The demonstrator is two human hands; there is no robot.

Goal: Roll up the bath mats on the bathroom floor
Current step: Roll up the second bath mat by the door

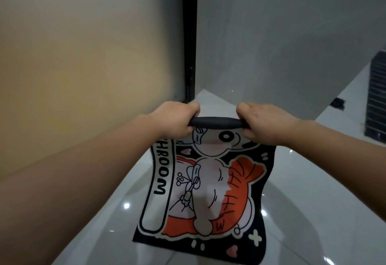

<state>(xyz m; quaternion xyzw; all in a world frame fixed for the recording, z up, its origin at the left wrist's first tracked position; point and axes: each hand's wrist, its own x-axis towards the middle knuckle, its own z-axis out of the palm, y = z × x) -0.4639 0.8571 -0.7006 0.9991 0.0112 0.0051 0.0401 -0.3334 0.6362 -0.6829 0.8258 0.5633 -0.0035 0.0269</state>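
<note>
A black bath mat (211, 198) with a cartoon print in orange and white and the word BATHROOM along its left side lies on the glossy white floor. Its far end is curled into a tight black roll (217, 123). My left hand (177, 118) grips the left end of that roll and my right hand (265, 122) grips the right end, both with fingers curled over it. The near part of the mat lies flat, stretching toward me.
A beige door or wall (83, 66) stands close on the left, with a dark door frame (189, 45) beside it. A grey wall (282, 35) rises behind. A dark slatted object (376, 97) stands at the far right on the tiled floor (313, 181).
</note>
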